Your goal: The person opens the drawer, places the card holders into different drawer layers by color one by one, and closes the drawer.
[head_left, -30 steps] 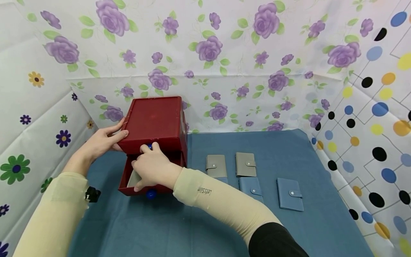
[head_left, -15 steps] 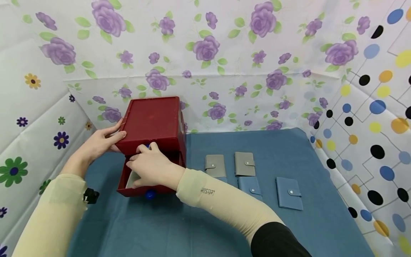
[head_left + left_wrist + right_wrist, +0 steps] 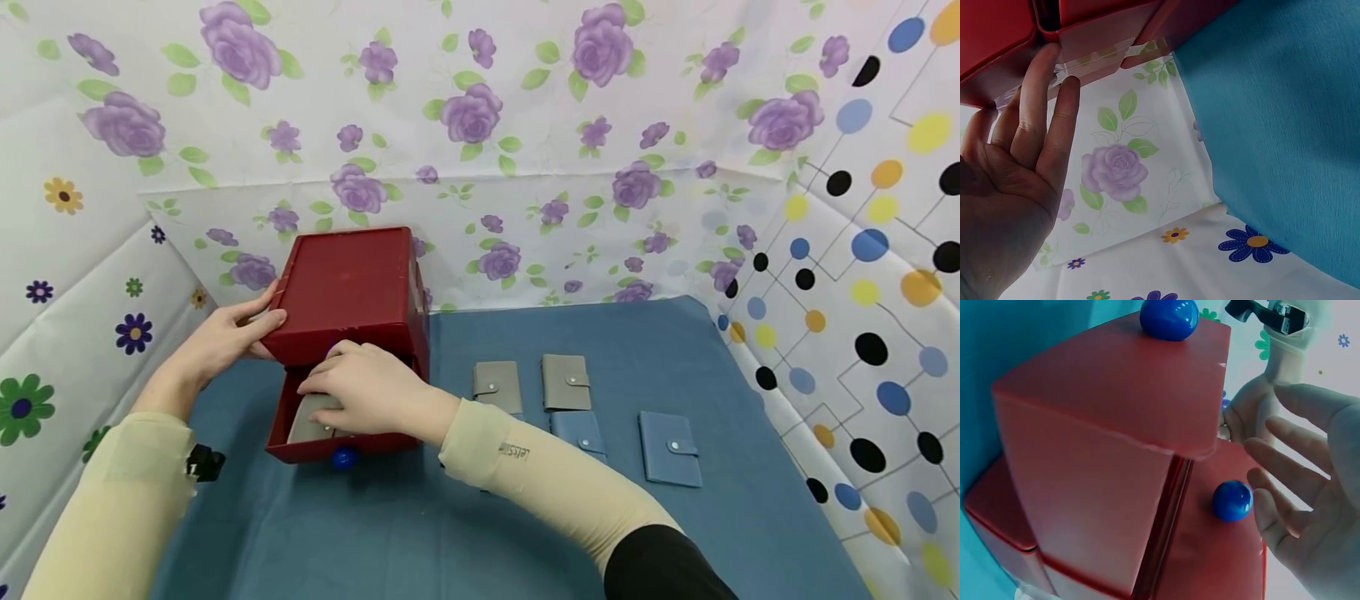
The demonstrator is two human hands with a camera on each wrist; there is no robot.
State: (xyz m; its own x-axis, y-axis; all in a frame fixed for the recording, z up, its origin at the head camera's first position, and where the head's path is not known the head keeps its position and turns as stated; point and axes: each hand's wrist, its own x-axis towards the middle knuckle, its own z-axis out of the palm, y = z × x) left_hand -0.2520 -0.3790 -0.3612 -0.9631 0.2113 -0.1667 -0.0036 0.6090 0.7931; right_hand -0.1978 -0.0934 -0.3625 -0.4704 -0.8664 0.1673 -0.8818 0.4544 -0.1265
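In the head view, a red two-drawer box [image 3: 341, 279] stands at the back left, its lower drawer [image 3: 300, 451] pulled out. My left hand [image 3: 217, 342] rests against the box's left side, thumb at the top edge; the left wrist view shows its long fingers [image 3: 1034, 106] nearly straight, tips at the red wall. Over the pulled-out drawer hovers my right hand [image 3: 371, 392], its fingers loosely bent and holding nothing. Its fingers are near the upper drawer's blue knob [image 3: 1232, 500]. Inside the lower drawer lies a grey snap-closure card holder [image 3: 307, 421], partly hidden by that hand.
To the right lie two grey card holders [image 3: 566, 383] and two blue ones [image 3: 670, 448] with snap straps, on a blue cloth [image 3: 480, 533]. One blue one is partly covered by the right forearm. Patterned sheets [image 3: 480, 208] enclose the back and sides.
My right hand has moved off the upper blue knob and slightly right, uncovering more of the grey card holder. My left hand stays on the box. The head view has shifted a little.
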